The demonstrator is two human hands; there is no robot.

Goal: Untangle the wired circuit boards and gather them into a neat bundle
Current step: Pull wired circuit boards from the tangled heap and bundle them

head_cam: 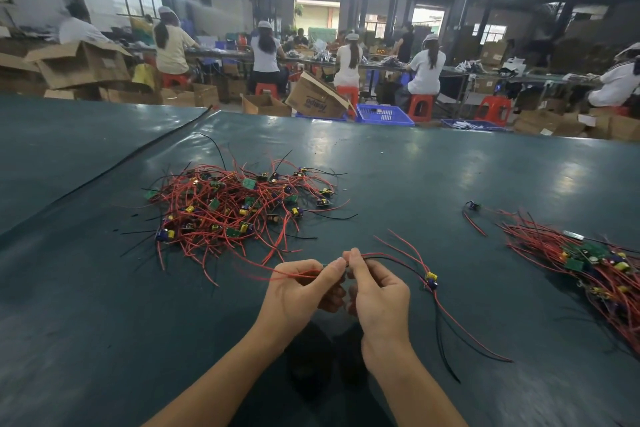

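Observation:
A tangled heap of small green circuit boards with red and black wires lies on the dark green table, left of centre. A straighter bundle of the same boards lies at the right edge. My left hand and my right hand meet in front of me, both pinching the red and black wires of one board. That board, with a yellow and a blue part, hangs just right of my right hand, its wires trailing toward me.
One loose board with wires lies between the heap and the right bundle. A black cable runs along a seam at the left. Beyond the table's far edge are cardboard boxes, blue crates, red stools and seated people.

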